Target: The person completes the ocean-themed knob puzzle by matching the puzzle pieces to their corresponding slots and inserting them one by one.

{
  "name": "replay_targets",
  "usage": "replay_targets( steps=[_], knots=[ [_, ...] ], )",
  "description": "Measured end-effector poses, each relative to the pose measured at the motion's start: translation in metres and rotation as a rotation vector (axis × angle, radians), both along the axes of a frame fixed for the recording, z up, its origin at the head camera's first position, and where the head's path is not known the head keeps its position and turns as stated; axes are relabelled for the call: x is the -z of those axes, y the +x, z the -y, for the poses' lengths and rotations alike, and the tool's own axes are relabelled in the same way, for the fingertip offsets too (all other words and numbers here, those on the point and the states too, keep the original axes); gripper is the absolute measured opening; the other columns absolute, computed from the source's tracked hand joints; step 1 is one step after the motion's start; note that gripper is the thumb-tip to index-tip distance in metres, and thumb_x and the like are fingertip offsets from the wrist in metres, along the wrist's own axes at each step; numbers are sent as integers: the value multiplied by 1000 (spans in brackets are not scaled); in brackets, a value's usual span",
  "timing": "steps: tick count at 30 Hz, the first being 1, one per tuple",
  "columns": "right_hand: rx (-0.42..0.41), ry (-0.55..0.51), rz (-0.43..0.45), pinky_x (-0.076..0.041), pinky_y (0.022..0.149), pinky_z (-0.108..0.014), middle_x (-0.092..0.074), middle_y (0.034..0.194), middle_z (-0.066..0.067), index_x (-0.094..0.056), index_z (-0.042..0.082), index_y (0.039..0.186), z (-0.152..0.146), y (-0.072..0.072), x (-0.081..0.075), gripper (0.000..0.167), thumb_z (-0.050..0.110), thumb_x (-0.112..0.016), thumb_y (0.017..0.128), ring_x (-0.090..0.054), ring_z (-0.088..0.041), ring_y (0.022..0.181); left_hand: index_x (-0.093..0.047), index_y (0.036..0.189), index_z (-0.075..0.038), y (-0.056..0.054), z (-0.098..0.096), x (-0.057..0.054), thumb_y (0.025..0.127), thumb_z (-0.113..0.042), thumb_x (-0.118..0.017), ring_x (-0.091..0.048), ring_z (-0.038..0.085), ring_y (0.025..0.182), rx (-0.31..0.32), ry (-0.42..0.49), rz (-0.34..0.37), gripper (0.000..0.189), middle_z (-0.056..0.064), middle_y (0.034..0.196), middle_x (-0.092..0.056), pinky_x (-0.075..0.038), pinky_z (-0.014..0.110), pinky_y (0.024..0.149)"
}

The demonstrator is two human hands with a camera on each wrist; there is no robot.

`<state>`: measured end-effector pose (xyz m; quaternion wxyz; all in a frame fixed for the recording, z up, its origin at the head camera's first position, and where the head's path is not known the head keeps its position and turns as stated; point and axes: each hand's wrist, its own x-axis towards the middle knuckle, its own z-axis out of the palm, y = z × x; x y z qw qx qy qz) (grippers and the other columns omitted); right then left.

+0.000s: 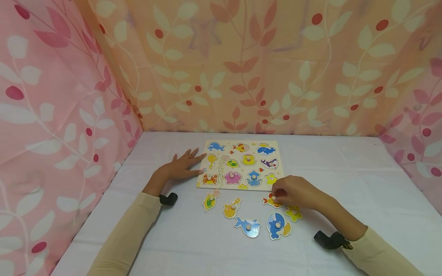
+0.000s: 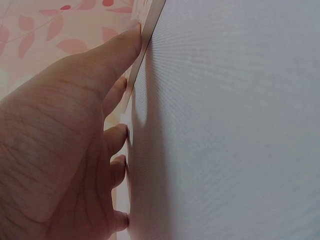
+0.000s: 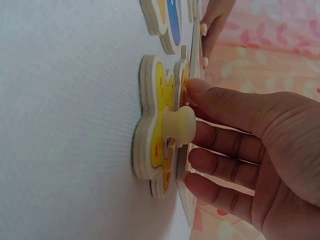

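Observation:
A wooden sea-animal puzzle board [image 1: 253, 160] lies on the white table. My left hand [image 1: 182, 165] is spread flat at its left side, thumb [image 2: 131, 42] and index fingertip against the board's edge. Just below the lower right corner, my right hand [image 1: 298, 191] pinches the knob of a red and yellow fish piece [image 1: 269, 201]. In the right wrist view, a yellow starfish piece [image 3: 161, 112] with a round knob stands in front of those fingers and partly hides the fish piece. Crab [image 1: 210, 179], shell [image 1: 233, 178], octopus [image 1: 254, 179] and other knobbed pieces sit in the board.
Loose on the cloth below the board lie a turtle piece [image 1: 209, 201], a seahorse piece [image 1: 230, 210], a light blue whale piece [image 1: 249, 227] and a dark blue whale piece [image 1: 275, 225]. Floral curtains [image 1: 221, 69] hang behind the table and along both sides.

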<state>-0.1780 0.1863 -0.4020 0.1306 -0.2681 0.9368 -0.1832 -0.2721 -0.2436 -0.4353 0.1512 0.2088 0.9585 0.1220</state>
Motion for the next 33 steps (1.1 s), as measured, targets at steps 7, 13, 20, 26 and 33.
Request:
replay_targets(
  steps=[7, 13, 20, 26, 33],
  knots=[
    [-10, -9, 7, -51, 67, -26, -61, 74, 20, -74, 28, 88, 0, 0, 1, 10, 29, -83, 85, -54, -10, 74, -17, 163, -38, 1, 0, -1, 93, -72, -50, 6, 36, 156, 4, 0, -2, 84, 4, 172, -1, 6, 73, 114],
    [-28, -15, 7, -52, 68, -25, -63, 79, 21, -74, 27, 89, 0, -1, 1, 9, 27, -82, 86, -55, -9, 74, -16, 162, -40, -1, 2, 1, 92, -74, -49, 7, 34, 156, 2, -3, 2, 85, 2, 172, 0, 6, 73, 114],
    [-71, -23, -16, -50, 67, -24, -61, 76, 21, -74, 26, 91, -2, -3, 2, 9, 27, -82, 87, -54, -7, 73, -14, 162, -41, -2, 3, 2, 92, -76, -48, 7, 34, 156, 5, -8, 3, 85, 2, 171, 1, 6, 72, 114],
    [-89, -39, -31, -50, 67, -23, -63, 81, 22, -75, 27, 94, 0, 0, -2, 11, 29, -83, 86, -55, -6, 75, -15, 162, -40, -1, 4, 2, 92, -76, -48, 7, 34, 156, 3, -7, -2, 86, 3, 171, 0, 6, 73, 114],
    [-93, -38, -95, -52, 71, -24, -66, 86, 21, -77, 27, 95, 1, 2, -12, 13, 27, -84, 85, -57, -5, 79, -15, 162, -41, -2, 3, 3, 92, -76, -47, 7, 33, 156, 7, 4, -6, 84, 2, 171, 0, 5, 73, 115]
  ],
)
